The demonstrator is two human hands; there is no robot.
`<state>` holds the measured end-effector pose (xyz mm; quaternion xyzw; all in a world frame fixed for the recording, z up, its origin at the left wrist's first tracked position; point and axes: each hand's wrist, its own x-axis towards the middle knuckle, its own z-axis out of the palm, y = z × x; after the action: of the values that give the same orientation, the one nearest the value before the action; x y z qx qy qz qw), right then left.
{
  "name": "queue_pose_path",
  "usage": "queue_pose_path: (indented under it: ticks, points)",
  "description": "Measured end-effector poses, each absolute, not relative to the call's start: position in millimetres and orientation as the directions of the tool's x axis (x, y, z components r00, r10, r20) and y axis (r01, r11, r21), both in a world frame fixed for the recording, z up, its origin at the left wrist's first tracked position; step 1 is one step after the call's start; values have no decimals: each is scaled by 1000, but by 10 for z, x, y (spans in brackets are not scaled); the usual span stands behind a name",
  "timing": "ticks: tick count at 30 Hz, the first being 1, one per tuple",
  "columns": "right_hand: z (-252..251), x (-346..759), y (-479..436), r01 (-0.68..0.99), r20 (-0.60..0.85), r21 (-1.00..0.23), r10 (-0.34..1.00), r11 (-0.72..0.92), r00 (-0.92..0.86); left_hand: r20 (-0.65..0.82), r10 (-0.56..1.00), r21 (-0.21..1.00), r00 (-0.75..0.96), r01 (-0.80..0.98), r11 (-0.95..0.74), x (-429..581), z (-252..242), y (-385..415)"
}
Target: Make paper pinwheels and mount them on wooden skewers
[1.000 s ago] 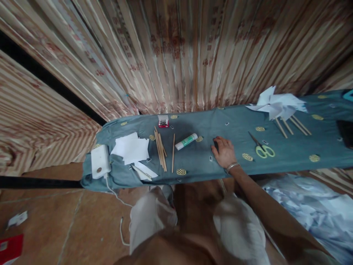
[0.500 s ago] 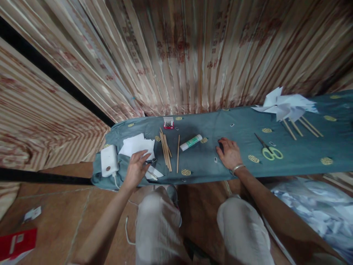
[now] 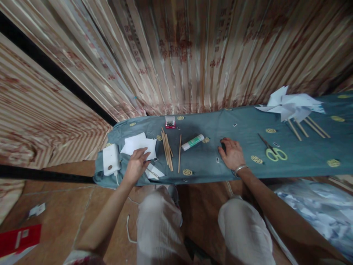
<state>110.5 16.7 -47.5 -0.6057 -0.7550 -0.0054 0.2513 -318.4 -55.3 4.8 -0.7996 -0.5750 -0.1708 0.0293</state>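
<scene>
My left hand is at the stack of white cut paper sheets on the left of the cloth. Its fingers are apart and reach over the near edge of the sheets, with nothing visible between them. Just below the fingertips lies another white piece of paper with a thin pen-like stick on it. My right hand rests palm down on the cloth, fingers loosely spread and slightly bent, holding nothing. Between the hands lie several wooden sticks, a single stick and a glue stick.
Behind the sticks stands a small red open box of metal pins. Green-handled scissors and white paper pinwheels lie to the right. A white power bank with a cable sits at the left end. A curtain hangs behind the table.
The view has shifted slightly, moving everything a little to the right. My left hand's fingers have shifted slightly over the paper sheets. My right hand stays resting on the cloth.
</scene>
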Motion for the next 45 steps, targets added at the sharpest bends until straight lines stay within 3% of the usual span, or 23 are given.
queue_pose_path:
  ticks: [4, 9, 14, 18, 27, 31, 35, 37, 40, 45]
  points:
    - [-499, 1118, 176, 914, 377, -302, 915, 271, -146, 304, 928, 157, 215, 950, -271, -3215, 133, -520]
    - [-489, 1117, 172, 909, 372, -316, 917, 270, -143, 330, 944, 205, 11, 975, -83, -3426, 256, -419]
    - [-465, 1109, 167, 911, 368, -314, 919, 267, -142, 294, 930, 382, -220, 919, 97, -3508, 224, -270]
    - [-468, 1112, 176, 913, 361, -314, 922, 259, -137, 253, 936, 487, -245, 868, 96, -3436, 129, -250]
    - [-483, 1112, 176, 906, 386, -328, 914, 266, -129, 244, 956, 446, -162, 894, 38, -3412, 142, -327]
    - [-475, 1113, 171, 902, 389, -335, 912, 272, -130, 398, 909, 422, -125, 904, -60, -3161, 461, -354]
    - [-459, 1094, 173, 899, 370, -354, 922, 257, -118, 552, 829, 369, 86, 867, -335, -2421, 764, -427]
    - [-436, 1090, 184, 871, 351, -427, 932, 241, -86, 595, 759, 328, 264, 783, -529, -1923, 743, -449]
    - [-406, 1158, 209, 703, 310, -675, 951, 225, -6, 541, 691, 323, 480, 640, -697, -1242, 468, -454]
    - [-426, 1528, 141, 578, 210, -803, 977, 145, 46, 419, 681, 396, 600, 554, -732, -756, -95, -414]
